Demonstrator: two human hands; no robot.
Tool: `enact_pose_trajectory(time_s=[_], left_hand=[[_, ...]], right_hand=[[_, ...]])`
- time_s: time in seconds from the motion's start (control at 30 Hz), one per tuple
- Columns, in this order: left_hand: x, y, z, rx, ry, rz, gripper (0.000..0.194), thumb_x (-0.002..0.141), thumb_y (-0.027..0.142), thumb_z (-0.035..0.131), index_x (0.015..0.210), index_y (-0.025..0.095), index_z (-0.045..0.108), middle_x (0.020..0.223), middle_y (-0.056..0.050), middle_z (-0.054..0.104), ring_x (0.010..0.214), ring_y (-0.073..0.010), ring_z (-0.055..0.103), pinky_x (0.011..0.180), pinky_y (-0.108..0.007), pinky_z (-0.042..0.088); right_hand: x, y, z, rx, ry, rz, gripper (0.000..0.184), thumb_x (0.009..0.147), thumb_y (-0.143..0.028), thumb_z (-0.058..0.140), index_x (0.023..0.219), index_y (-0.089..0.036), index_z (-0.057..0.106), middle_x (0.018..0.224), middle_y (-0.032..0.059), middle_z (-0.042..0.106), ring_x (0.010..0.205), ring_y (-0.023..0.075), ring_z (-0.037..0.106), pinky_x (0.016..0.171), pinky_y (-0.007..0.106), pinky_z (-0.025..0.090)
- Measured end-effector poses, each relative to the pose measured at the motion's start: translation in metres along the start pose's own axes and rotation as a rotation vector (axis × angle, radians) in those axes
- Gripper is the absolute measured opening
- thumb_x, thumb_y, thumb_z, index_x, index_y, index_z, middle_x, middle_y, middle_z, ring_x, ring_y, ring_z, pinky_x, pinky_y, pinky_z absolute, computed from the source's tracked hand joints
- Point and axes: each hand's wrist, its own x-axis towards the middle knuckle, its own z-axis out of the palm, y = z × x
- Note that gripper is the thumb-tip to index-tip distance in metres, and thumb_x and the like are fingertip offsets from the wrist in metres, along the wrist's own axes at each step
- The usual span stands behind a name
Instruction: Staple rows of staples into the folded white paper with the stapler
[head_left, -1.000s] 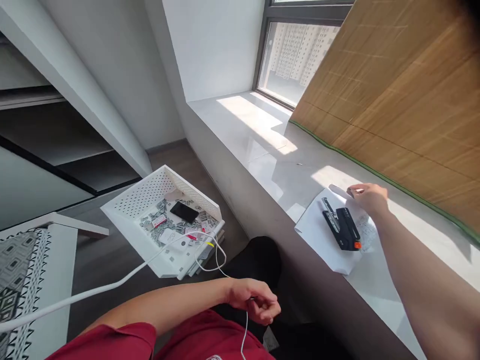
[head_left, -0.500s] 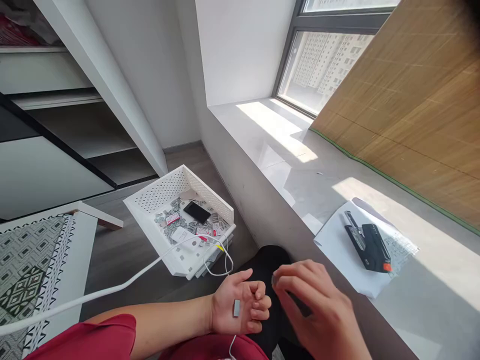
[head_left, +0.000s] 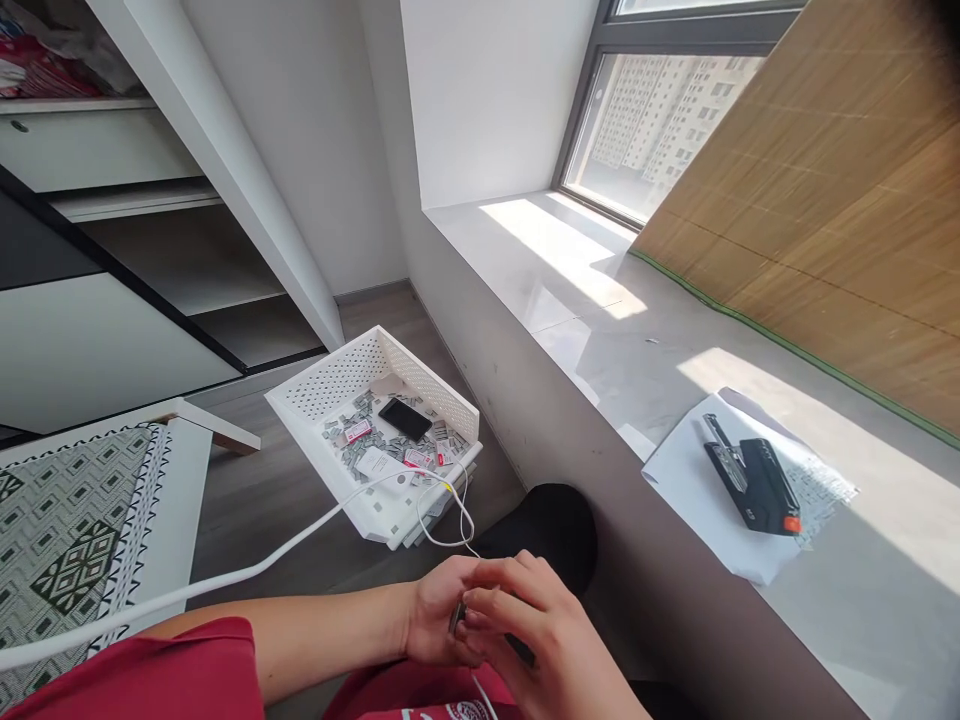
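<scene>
My left hand point(head_left: 431, 615) is palm up over my lap, cupped, with most of its fingers hidden behind the other hand. My right hand point(head_left: 536, 625) reaches across it, fingers bent and tips at the left palm. A small grey strip of staples point(head_left: 457, 616) shows between the right fingertips and the left palm, partly covered. On the sill to the right, an opened black stapler point(head_left: 766, 487) with an orange end lies on white paper sheets point(head_left: 686, 465).
A white perforated basket point(head_left: 319, 445) on the left holds many loose staple strips, small red-and-white boxes point(head_left: 358, 431) and a black phone point(head_left: 405, 418). A white cable point(head_left: 300, 535) crosses in front of it. A patterned cloth point(head_left: 82, 530) covers a low table; a wooden panel point(head_left: 847, 200) leans by the window.
My right hand has moved left, from beside my left hand to over its palm, with its fingertips at the staple strip. The view has shifted slightly.
</scene>
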Motion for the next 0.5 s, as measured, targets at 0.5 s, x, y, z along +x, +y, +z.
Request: enact_pose_trajectory(time_s=[0.5], left_hand=[[-0.147, 0.226, -0.097, 1.094, 0.949, -0.076, 0.043, 0.086, 0.048, 0.070, 0.063, 0.022, 0.045, 0.057, 0.002, 0.032, 0.047, -0.0091, 0.027, 0.042, -0.024, 0.025]], right_hand=[[-0.066, 0.040, 0.020, 0.079, 0.145, 0.090, 0.016, 0.103, -0.020, 0.059, 0.098, -0.026, 0.072, 0.088, 0.0041, 0.073, 0.074, 0.0181, 0.070, 0.067, 0.027, 0.059]])
